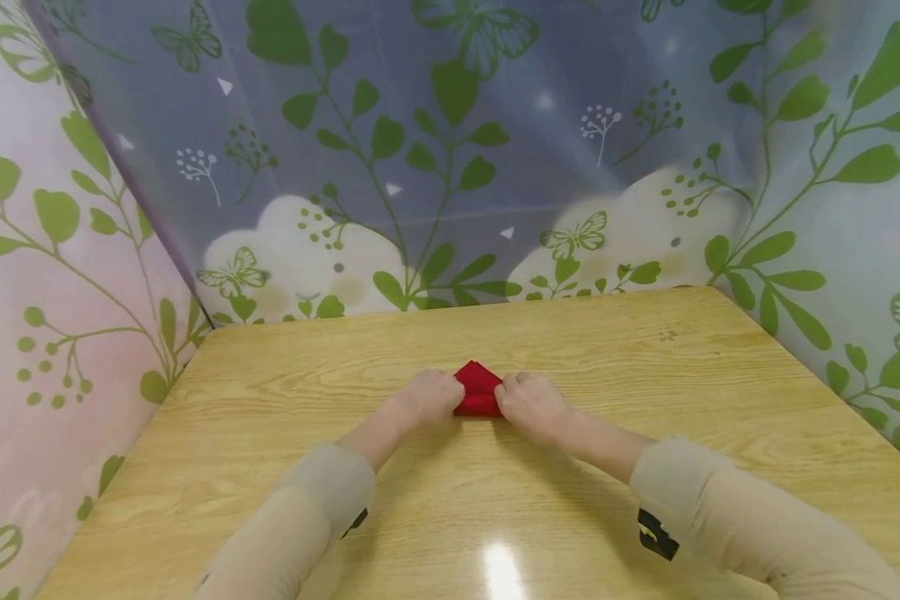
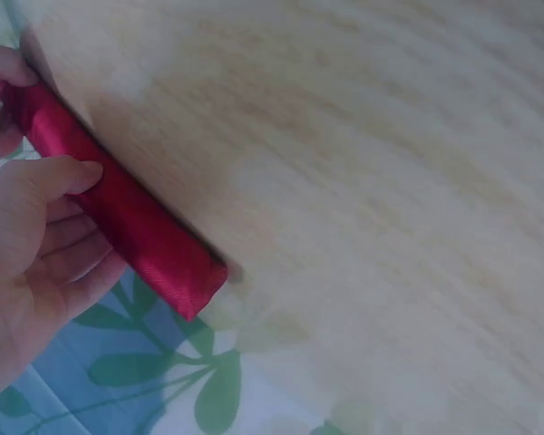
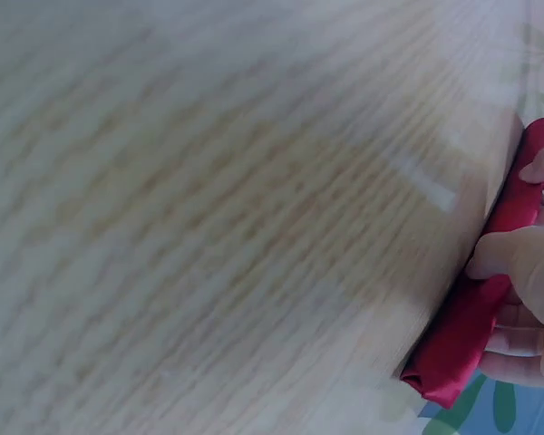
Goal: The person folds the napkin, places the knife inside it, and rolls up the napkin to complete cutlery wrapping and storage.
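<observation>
A red cloth (image 1: 480,402), folded into a thick band with a pointed corner sticking up at its far side, lies at mid-table between both hands. My left hand (image 1: 429,396) grips its left part. In the left wrist view the thumb presses the near face of the cloth (image 2: 150,231), and the fingers pass behind it. The right hand (image 1: 534,407) holds the other side the same way. Its thumb lies across the roll (image 3: 458,335) in the right wrist view, fingers tucked behind. Both ends of the roll stick out past the hands.
Under the hands is a wood-grain table (image 1: 285,483) with a bright light reflection near its front. Patterned fabric (image 1: 345,150) with leaves and butterflies hangs behind the table and along both sides. A dark device (image 1: 656,535) sits under the right sleeve's cuff.
</observation>
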Available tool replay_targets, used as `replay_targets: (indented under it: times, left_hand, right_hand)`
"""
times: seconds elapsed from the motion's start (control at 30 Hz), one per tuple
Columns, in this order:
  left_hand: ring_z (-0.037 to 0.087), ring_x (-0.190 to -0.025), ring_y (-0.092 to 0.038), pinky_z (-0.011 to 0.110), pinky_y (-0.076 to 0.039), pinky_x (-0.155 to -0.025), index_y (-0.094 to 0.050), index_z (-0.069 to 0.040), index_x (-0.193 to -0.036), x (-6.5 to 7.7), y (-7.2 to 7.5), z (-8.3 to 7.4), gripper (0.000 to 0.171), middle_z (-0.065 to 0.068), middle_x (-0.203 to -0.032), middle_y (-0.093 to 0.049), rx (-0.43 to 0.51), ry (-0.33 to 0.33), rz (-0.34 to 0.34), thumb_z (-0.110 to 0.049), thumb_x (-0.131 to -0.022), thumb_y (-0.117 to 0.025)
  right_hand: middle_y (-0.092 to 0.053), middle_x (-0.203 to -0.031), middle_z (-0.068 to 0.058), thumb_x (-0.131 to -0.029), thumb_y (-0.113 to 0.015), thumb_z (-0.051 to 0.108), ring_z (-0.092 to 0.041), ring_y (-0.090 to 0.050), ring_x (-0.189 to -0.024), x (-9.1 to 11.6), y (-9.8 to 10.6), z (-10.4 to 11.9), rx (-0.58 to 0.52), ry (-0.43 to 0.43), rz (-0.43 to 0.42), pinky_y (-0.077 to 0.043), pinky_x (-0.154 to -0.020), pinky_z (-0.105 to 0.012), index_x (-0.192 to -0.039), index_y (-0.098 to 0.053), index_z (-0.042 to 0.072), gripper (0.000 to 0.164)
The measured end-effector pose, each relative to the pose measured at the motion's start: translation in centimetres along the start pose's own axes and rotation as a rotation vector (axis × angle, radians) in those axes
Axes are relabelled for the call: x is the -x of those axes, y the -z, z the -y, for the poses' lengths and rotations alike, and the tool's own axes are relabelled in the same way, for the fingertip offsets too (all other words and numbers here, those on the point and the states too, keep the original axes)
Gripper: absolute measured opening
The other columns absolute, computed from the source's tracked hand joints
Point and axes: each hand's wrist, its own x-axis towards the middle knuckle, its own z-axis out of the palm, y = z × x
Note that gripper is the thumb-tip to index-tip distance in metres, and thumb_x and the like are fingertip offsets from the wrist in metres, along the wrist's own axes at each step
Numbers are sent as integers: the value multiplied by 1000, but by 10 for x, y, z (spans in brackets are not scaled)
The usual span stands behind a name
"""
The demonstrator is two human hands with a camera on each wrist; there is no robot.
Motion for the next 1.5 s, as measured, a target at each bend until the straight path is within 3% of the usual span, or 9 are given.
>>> replay_targets:
  times: [0.2,0.4,0.57,0.8,1.0,1.27,1.5]
  left_hand:
    - [15,-64,-52,29,-46,-67,-52,-12,-65,1,2,3,19,0,-68,-57,56,45,22,-9,-75,-67]
    - [20,-70,-58,31,-48,-66,-56,-8,-74,8,0,3,9,5,-75,-59,45,74,-29,-8,-76,-65]
    - [22,-74,-58,33,-49,-68,-58,-7,-76,14,-4,4,9,7,-78,-59,9,93,-71,-12,-75,-66]
    - [23,-72,-58,35,-50,-63,-60,-8,-75,18,-8,2,14,7,-76,-61,-83,63,-96,-19,-77,-68]
    - [21,-72,-57,35,-49,-63,-59,-10,-71,17,-8,4,13,5,-75,-61,-52,90,-52,-18,-77,-67]
    - [13,-64,-49,31,-46,-61,-50,-12,-64,14,-2,10,17,-2,-67,-54,63,102,29,-10,-71,-66]
    - [12,-63,-39,29,-41,-60,-55,-10,-71,13,5,14,9,-3,-68,-49,141,123,112,-7,-73,-63]
  right_hand:
    - [-56,-72,-8,-71,-69,12,-22,-56,-61,-4,0,-6,-108,-11,98,-47,-50,-31,-77,-56,3,17]
    - [-57,-75,-6,-70,-68,15,-22,-57,-67,-9,3,-16,-224,-19,246,-47,-54,-32,-81,-59,5,18]
    - [-55,-73,-2,-70,-71,16,-19,-55,-64,-13,5,-27,-327,-33,318,-45,-56,-32,-77,-58,9,16]
    - [-52,-69,5,-71,-68,16,-11,-43,-59,-19,4,-39,-477,-36,424,-38,-55,-29,-75,-58,13,11]
    - [-62,-79,3,-72,-67,15,-12,-52,-67,-21,4,-46,-602,-39,477,-44,-64,-31,-91,-66,8,20]
    - [-60,-82,3,-76,-67,15,-14,-55,-74,-20,5,-50,-689,-49,515,-45,-71,-32,-95,-63,9,21]
    - [-59,-87,1,-76,-69,20,-15,-55,-75,-17,7,-40,-641,-62,472,-45,-68,-33,-98,-60,10,26]
